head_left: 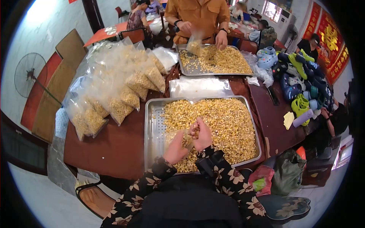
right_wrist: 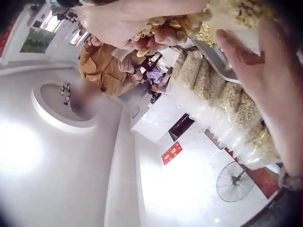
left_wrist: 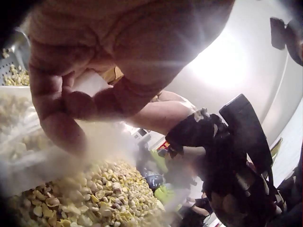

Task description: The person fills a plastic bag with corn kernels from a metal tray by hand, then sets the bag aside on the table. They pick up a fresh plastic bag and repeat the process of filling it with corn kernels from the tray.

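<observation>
A perforated metal tray holds a thick layer of loose yellow corn kernels in front of me. Over it, my left hand pinches a clear plastic bag by its upper part. Some kernels show through the bag's film. Close beside the bag's mouth is my right hand, its fingers curled round a handful of kernels. In the left wrist view, the left fingers bend over the bag's edge. My palm hides part of the bag there.
Many filled bags are heaped on the table's left. Flat empty bags lie behind my tray. Across the table, a person in an orange shirt works at a second tray. Colourful clogs are piled at the right.
</observation>
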`<action>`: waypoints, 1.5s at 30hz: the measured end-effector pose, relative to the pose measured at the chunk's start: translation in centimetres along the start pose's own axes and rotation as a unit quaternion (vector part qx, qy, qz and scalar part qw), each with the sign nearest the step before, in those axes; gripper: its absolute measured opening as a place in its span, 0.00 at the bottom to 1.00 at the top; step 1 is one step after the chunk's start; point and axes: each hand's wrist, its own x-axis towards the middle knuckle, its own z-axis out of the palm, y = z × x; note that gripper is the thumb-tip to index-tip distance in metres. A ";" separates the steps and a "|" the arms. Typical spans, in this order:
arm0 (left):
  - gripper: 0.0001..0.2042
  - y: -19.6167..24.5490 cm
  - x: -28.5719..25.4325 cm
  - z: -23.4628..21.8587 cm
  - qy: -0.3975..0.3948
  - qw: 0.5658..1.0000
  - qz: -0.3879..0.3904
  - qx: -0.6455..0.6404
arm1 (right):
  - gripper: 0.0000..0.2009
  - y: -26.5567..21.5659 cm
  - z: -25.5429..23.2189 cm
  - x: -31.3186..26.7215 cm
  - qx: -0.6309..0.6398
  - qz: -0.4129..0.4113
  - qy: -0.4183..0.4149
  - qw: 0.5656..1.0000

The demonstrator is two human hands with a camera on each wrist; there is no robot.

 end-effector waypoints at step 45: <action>0.34 4.2 -0.6 -1.4 -0.015 0.986 -0.160 -0.049 | 0.12 -6.0 -7.5 0.5 0.108 0.078 0.068 0.989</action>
